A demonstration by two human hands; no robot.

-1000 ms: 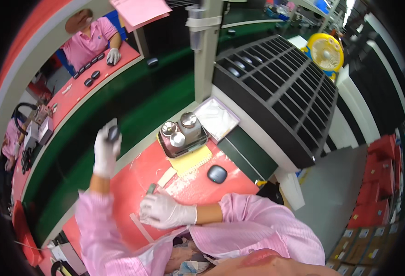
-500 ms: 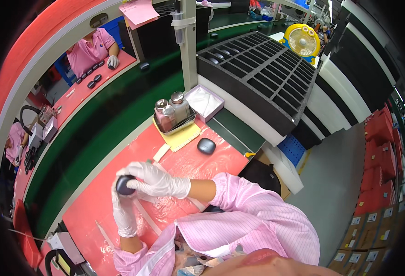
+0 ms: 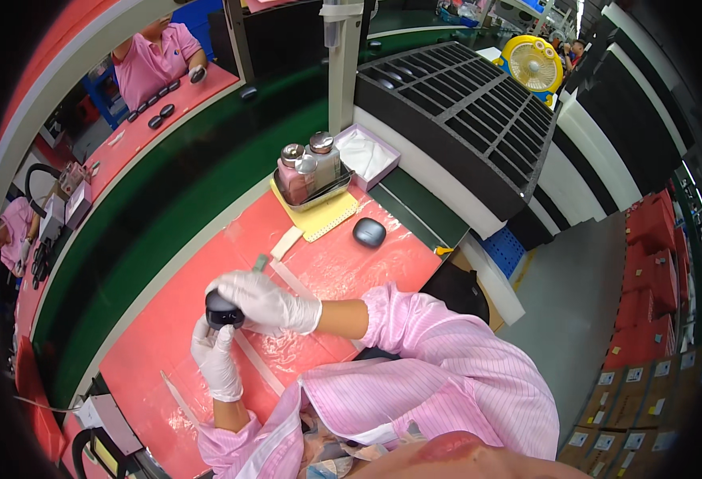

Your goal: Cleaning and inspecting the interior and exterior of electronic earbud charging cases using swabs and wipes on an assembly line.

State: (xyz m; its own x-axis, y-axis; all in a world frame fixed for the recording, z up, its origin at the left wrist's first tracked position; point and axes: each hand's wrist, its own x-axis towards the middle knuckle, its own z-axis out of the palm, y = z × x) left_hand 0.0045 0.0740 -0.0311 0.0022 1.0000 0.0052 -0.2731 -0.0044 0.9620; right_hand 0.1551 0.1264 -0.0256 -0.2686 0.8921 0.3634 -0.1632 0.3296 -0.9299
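Note:
A dark, glossy, rounded case, like an earbud charging case, is held between my two white-gloved hands above the pink work mat. My left hand grips its lower side with thumb and fingers. My right hand closes round its upper right side, the fingers curled over the top. Behind the right hand's knuckles a small grey-green tip sticks up; whether the hand holds it is hidden. A second dark case lies on the mat to the right, apart from both hands.
Pump-top bottles stand in a tray on a yellow cloth. Beside them is an open box with white tissue. A slotted black foam tray rises at the right. Past the mat runs a green conveyor; a co-worker sits across it.
The case has been turned in my hands and now shows another side. My right hand has shifted up over it, and the left thumb has come round to its lower side.

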